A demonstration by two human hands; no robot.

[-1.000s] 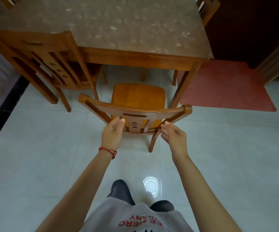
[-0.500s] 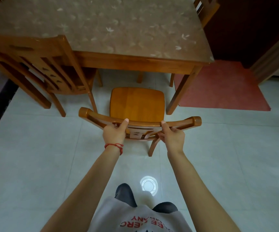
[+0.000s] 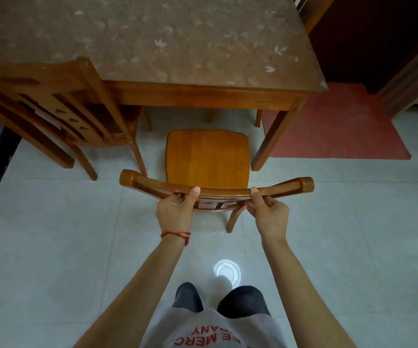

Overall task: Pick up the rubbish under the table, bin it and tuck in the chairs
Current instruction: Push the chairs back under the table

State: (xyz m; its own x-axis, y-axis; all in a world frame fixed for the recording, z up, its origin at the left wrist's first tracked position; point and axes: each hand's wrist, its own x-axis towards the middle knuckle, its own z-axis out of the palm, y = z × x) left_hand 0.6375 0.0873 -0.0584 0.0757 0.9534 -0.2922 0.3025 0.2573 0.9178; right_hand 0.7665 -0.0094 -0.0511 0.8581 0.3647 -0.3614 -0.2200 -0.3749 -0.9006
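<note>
Both hands grip the top rail of the wooden chair (image 3: 208, 159) at the centre of the frame: the left hand (image 3: 175, 212) and the right hand (image 3: 269, 213) each curl fingers under the rail with the thumb pressed on top. That chair stands pulled out from the bench (image 3: 203, 96), its seat only just reaching the bench edge, so by my judgement tucking it in is what remains. A second chair (image 3: 60, 104) at the left sits closer in, angled. No rubbish shows on the tiled floor (image 3: 52, 247) under the bench, so that part looks done. A red mat (image 3: 341, 129) lies at the right.
</note>
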